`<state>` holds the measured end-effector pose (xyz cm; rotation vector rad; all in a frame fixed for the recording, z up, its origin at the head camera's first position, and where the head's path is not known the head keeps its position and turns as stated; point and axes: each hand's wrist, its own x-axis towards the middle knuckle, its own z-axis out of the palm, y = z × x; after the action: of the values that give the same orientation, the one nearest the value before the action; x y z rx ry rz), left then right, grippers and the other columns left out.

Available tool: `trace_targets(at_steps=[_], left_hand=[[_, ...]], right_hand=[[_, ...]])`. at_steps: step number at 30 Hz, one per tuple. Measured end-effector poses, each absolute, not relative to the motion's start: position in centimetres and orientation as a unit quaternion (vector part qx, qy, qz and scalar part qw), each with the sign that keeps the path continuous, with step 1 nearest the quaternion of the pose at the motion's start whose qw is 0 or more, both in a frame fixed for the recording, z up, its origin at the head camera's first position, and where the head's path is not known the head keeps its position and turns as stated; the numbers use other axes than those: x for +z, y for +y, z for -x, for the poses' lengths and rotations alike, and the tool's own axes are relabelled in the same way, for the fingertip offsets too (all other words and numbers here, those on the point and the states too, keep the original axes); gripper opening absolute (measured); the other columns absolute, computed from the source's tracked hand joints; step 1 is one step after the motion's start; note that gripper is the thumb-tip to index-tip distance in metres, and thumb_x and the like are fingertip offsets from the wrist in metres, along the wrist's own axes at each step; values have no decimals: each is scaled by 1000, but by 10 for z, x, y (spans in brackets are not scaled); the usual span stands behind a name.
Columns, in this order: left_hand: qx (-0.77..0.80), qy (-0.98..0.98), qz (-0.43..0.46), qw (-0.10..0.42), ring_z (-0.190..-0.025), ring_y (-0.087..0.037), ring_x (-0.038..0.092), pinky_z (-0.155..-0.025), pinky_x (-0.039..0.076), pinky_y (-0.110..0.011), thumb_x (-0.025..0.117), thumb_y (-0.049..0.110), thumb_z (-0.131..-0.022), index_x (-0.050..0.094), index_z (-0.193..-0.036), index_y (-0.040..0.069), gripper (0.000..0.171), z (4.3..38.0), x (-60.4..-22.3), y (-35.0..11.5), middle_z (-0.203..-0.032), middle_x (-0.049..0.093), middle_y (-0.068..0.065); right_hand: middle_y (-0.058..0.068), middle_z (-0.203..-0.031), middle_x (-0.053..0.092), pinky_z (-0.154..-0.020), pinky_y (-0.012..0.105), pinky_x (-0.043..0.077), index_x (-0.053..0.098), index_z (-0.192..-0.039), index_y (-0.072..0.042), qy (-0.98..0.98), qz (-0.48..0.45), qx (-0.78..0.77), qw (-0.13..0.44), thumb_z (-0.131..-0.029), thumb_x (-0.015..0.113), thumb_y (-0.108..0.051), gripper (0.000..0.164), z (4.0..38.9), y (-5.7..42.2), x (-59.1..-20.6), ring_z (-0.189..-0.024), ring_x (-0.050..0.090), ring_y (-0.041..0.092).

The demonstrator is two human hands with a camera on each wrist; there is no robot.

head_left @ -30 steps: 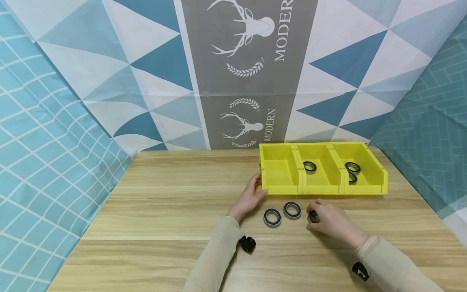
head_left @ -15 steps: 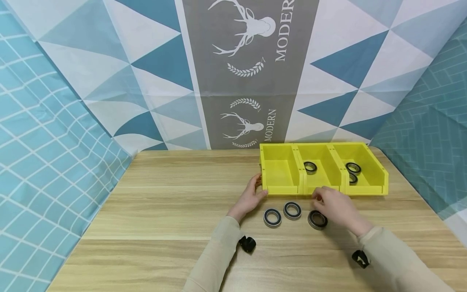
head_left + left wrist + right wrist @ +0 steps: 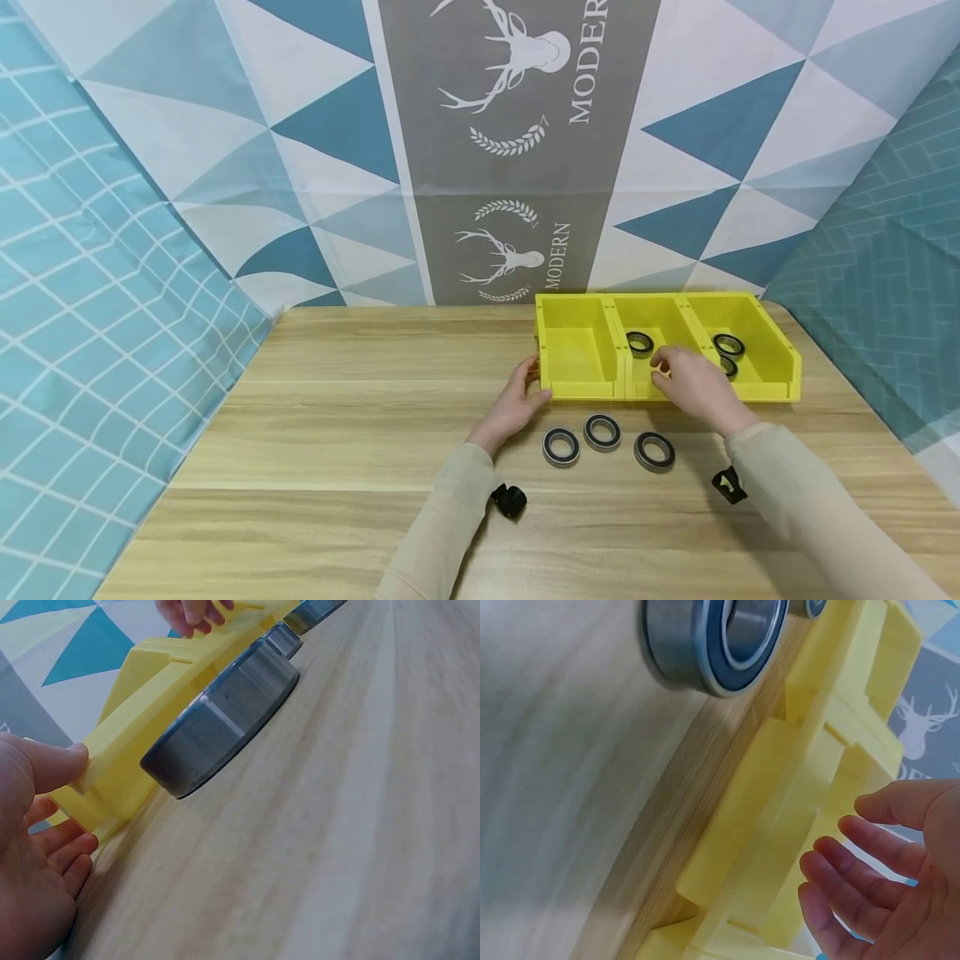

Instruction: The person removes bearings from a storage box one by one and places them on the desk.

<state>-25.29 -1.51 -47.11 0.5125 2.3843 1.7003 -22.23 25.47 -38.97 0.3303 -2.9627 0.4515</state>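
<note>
A yellow three-compartment bin (image 3: 581, 389) stands at the back right of the table. My left hand (image 3: 516, 404) holds its front left corner, thumb on the front edge and fingers against the side, as the left wrist view (image 3: 45, 840) also shows. Over the front of the middle compartment hovers my right hand (image 3: 693, 383); in the right wrist view its fingers (image 3: 840, 896) are loosely bent with nothing between them. One bearing (image 3: 640, 343) lies in the middle compartment. Two overlap in the right compartment, the front bearing (image 3: 727, 367) partly covered by my right hand.
Three ball bearings lie flat on the wooden table before the bin: a left bearing (image 3: 561, 447), a middle bearing (image 3: 602, 432) and a right bearing (image 3: 655, 452). Patterned cloth (image 3: 517, 167) hangs behind the table and at both sides.
My right hand has let go of the right-hand bearing on the table and moved up and forward over the middle compartment. The left hand stays at the bin's corner.
</note>
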Motion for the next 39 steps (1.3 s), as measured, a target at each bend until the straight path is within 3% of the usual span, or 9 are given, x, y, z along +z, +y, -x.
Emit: trace_targets(at_steps=[6,15,25,39], left_hand=[[565,803,-165,90,-132,-22,32,-113,17,-40,53,18,-91,17,-145,12,65,252,-470,-15,-144,32,-9],[569,801,-164,87,-131,-21,33,-112,18,-40,54,18,-91,17,-145,12,66,253,-471,-15,-144,32,-7],[568,802,-165,87,-131,-22,32,-113,17,-40,54,17,-91,16,-145,10,66,252,-471,-15,-144,32,-8],[562,806,-168,82,-131,-22,32,-113,17,-40,54,18,-91,16,-145,11,66,253,-472,-14,-144,32,-9]], right_hand=[[26,-106,55,-68,49,50,58,-110,3,-984,-103,142,35,-86,55,-15,30,240,252,-395,-87,57,37],[29,-116,47,-79,54,47,49,-123,5,-985,-97,140,5,-87,53,-11,39,263,249,-397,-97,53,42],[33,-131,32,-95,60,35,38,-132,7,-976,-137,165,-20,-88,50,-9,48,288,256,-416,-117,37,49],[35,-137,24,-98,65,26,34,-135,7,-976,-131,167,-53,-90,48,-13,51,301,257,-422,-122,23,55]])
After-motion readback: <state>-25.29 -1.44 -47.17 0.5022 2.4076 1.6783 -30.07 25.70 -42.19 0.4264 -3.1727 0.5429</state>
